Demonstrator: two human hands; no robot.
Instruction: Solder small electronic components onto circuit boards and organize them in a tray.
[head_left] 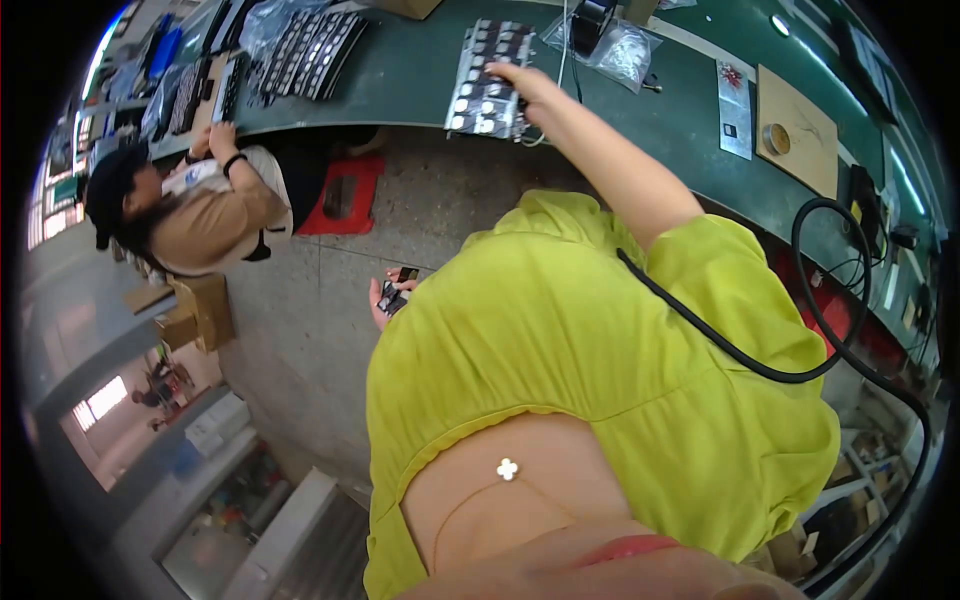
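Observation:
My left hand point(381, 301) is low at my left side, partly hidden by my yellow-green top. Its fingers are closed round small black-and-silver parts point(393, 296), whose kind I cannot make out. My right arm stretches forward over the green table. My right hand point(530, 88) reaches onto a set of dark strips point(485, 105) carrying rows of round and square silvery pieces. Its fingers bend down at the right side of the strips, and what they pinch is hidden.
More dark strips point(312, 55) lie at the table's far left, near a seated co-worker point(215, 215). A red stool point(350, 200) stands under the table edge. Clear plastic bags point(622, 55) and a brown board point(795, 130) with a round tin point(776, 139) lie right. A black cable point(740, 355) loops beside me.

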